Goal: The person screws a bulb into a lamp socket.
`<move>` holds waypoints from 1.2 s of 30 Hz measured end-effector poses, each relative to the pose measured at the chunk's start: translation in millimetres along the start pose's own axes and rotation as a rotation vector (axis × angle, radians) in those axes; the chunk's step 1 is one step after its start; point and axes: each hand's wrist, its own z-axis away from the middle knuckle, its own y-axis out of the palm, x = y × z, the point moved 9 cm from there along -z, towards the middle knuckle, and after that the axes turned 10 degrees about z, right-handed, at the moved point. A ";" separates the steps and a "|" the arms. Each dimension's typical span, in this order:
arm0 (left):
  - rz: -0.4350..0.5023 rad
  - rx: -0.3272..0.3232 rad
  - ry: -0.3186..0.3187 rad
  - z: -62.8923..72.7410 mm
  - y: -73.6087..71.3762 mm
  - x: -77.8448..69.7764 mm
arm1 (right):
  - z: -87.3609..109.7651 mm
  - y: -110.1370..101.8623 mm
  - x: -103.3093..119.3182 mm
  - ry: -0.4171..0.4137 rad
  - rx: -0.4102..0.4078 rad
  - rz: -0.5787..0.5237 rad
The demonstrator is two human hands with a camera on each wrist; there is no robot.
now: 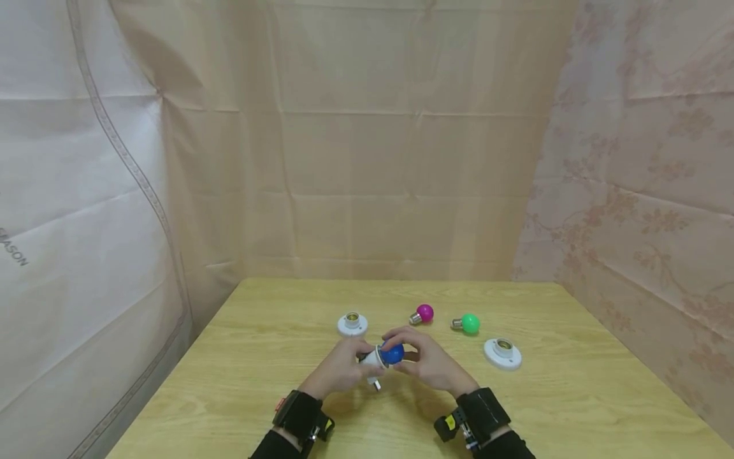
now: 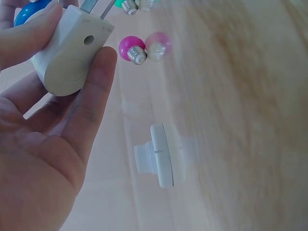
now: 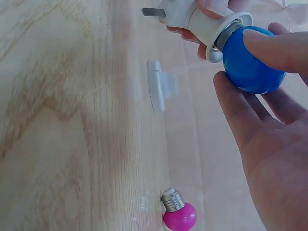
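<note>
The left hand (image 1: pixel 339 368) grips a white plug-in lamp socket (image 2: pixel 72 50), thumb on one side and fingers on the other; the right hand (image 1: pixel 425 361) pinches a blue bulb (image 3: pixel 252 60) by its round end. Bulb and socket are held above the counter (image 1: pixel 585 395), the bulb's metal screw base (image 3: pixel 228 36) partly inside the socket's mouth. The step looks like threading the bulb in. To do it well, the left hand should hold the socket firm against twisting, clear of its prongs (image 3: pixel 154 12), while the right fingers turn the bulb in short, light strokes with both axes in line. Whether the threads have caught I cannot tell, since the socket's rim hides them; if it binds, back off and realign rather than force it.

Keep turns close in: one lamp holder (image 1: pixel 352 324) sits just beyond the left hand, and a magenta bulb (image 1: pixel 425 313) and a green bulb (image 1: pixel 470 324) lie past the right. Another lamp holder (image 1: pixel 503 354) stands farther right. Bare counter spreads to both side edges, with the curtain (image 1: pixel 401 146) behind the far edge.
</note>
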 end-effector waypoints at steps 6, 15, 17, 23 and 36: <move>-0.010 -0.002 -0.012 -0.3 -0.1 0.6 | -0.3 0.1 -2.1 0.035 0.005 -0.011; -0.002 0.002 -0.003 0.4 0.9 2.4 | -0.4 0.6 -2.4 0.048 -0.006 -0.038; 0.004 0.005 -0.003 0.2 0.9 3.0 | -0.5 0.5 -2.6 0.049 -0.009 -0.041; 0.003 0.011 -0.013 0.7 0.5 2.5 | -0.5 0.4 -3.1 0.055 -0.014 -0.039; -0.006 0.011 -0.008 0.4 0.6 3.3 | -0.2 0.0 -4.5 0.086 -0.017 0.000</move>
